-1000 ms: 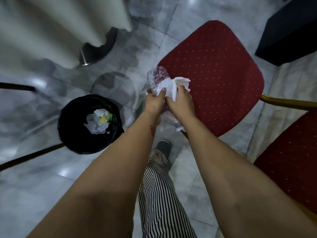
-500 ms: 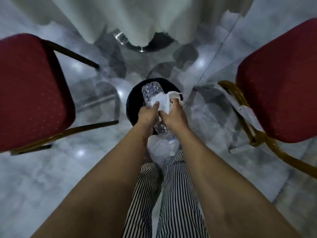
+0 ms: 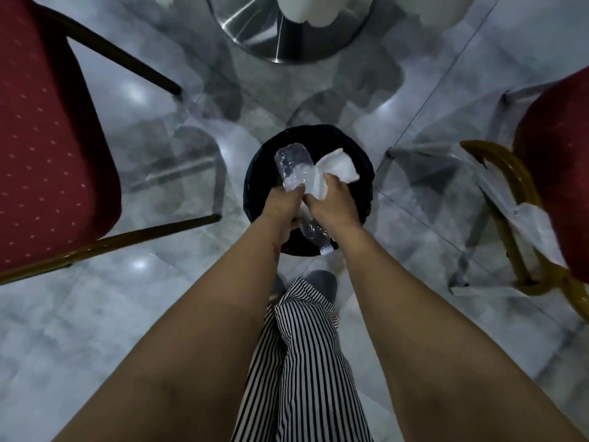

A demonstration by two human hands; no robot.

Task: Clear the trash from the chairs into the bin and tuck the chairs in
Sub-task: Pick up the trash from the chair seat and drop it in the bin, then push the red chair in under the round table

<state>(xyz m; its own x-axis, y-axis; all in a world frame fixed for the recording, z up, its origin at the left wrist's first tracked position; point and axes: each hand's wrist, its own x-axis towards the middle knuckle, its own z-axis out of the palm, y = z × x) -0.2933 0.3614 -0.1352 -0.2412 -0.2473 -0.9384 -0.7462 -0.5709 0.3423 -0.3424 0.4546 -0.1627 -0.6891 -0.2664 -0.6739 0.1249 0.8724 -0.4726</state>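
— How much open room was seen around the bin (image 3: pixel 255 173)?

— A clear strip of grey marble floor (image 3: pixel 95 314) was left on both sides of it. The bin was placed between two red chairs: the left chair (image 3: pixel 47 138) was set well apart from it, with its dark legs (image 3: pixel 121 62) angled toward the middle, and the right chair (image 3: pixel 561 173) was kept a little further off, its gold frame (image 3: pixel 510 193) curved at the edge nearest the bin.

— And what was held?

— A crushed clear plastic bottle (image 3: pixel 291 162) was gripped by the left hand (image 3: pixel 282 202), closed around its middle, with the cap end pointed back toward the person. A crumpled white napkin (image 3: pixel 334 169) was clenched in the right hand (image 3: pixel 334 205). Both hands were pressed together, and both items were held directly above the bin's opening.

— What of the room?

— A polished floor with pale reflections was shown. A round metal base (image 3: pixel 274 43) was seen beyond the bin, with white cloth (image 3: pixel 306 11) hung over it. Clear plastic wrap (image 3: pixel 526 218) was draped along the right chair's frame.

— Was anything cut off or hard to read?

— Both chairs were cropped by the picture's edges. The bin's inside was seen only as black, so its contents could not be told. One shoe (image 3: pixel 322 282) was half hidden behind striped trousers (image 3: pixel 302 362).
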